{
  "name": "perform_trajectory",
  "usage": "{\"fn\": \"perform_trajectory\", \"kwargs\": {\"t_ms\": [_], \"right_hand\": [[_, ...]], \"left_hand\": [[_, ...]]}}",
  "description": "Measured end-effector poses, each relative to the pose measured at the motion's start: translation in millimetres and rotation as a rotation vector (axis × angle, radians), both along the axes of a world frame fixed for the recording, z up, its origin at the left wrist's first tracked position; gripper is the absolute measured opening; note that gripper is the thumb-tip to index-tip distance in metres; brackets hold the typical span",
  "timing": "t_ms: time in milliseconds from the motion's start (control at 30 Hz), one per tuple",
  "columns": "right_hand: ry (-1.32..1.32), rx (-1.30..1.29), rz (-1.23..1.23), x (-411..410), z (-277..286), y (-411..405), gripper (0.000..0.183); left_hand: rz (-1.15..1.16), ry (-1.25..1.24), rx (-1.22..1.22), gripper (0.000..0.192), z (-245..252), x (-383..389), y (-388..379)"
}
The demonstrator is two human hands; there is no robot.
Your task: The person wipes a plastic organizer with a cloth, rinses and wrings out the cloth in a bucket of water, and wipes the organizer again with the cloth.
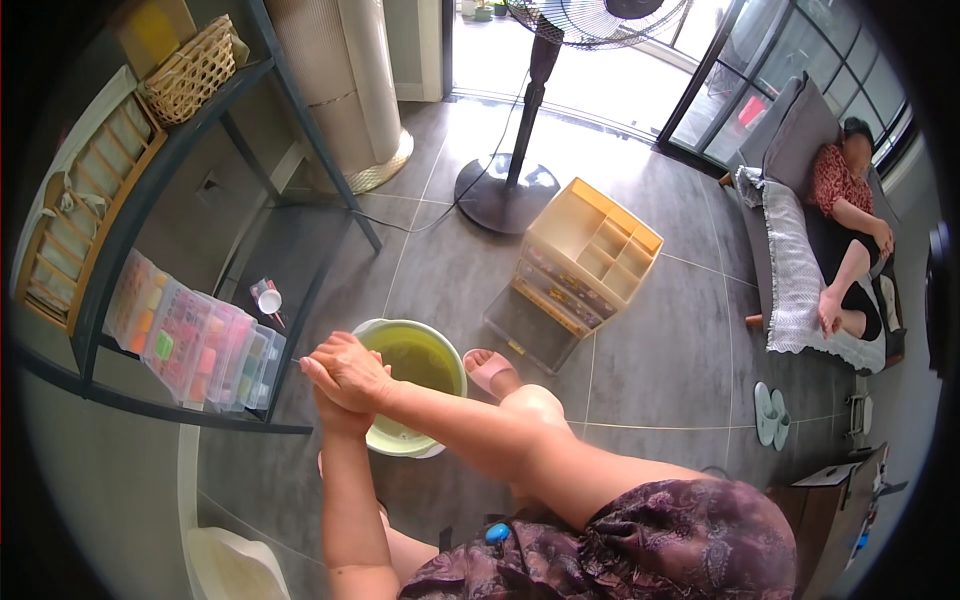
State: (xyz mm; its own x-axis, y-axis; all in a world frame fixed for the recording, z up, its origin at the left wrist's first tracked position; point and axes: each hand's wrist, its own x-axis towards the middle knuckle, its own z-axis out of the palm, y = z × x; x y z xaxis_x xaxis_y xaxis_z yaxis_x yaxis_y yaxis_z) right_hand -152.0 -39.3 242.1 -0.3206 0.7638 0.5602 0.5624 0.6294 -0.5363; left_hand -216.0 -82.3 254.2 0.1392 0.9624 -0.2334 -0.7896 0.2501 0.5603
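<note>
My right hand (349, 371) lies over my left hand (334, 409), and the two are pressed together above the left rim of a pale green plastic basin (411, 448). Yellowish-green water (424, 367) stands in the basin. Most of my left hand is hidden beneath the right, with some fingertips showing at the right side. I see no object between the hands, though their inner sides are out of sight. Beyond the basin, a cream plastic drawer organizer (564, 229) sits on the floor, its top divided into compartments. Its dark see-through bottom drawer (529, 328) sticks out toward me.
At left, a dark metal shelf (176, 139) holds clear plastic boxes (199, 345) and a woven bamboo basket (187, 75). Behind the organizer rises a pedestal fan (506, 195) with a trailing cord (409, 229). A person (847, 180) sits on a grey sofa (802, 142); slippers (771, 415) lie nearby.
</note>
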Motion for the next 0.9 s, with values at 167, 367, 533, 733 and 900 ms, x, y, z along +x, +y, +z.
{"fn": "perform_trajectory", "kwargs": {"t_ms": [167,367,533,733,900], "right_hand": [[0.023,0.027,0.020,7.5,24.4,0.8,0.024],[-0.167,-0.071,0.098,16.0,28.3,-7.1,0.022],[-0.101,-0.242,0.253,27.3,32.2,-13.4,0.021],[0.081,-0.346,0.005,33.1,61.9,-8.7,0.017],[0.311,-0.479,-0.134,38.8,47.4,-17.8,0.014]], "left_hand": [[0.125,-0.130,-0.309,0.046,19.8,-11.4,1.0],[0.210,-0.122,-0.378,0.047,1.5,-29.1,2.5],[0.239,-0.065,-0.314,0.040,1.0,-29.9,2.9],[0.163,0.011,-0.143,0.028,11.7,-11.9,2.3],[0.214,0.257,-0.085,0.020,5.0,-4.5,-0.4]]}}
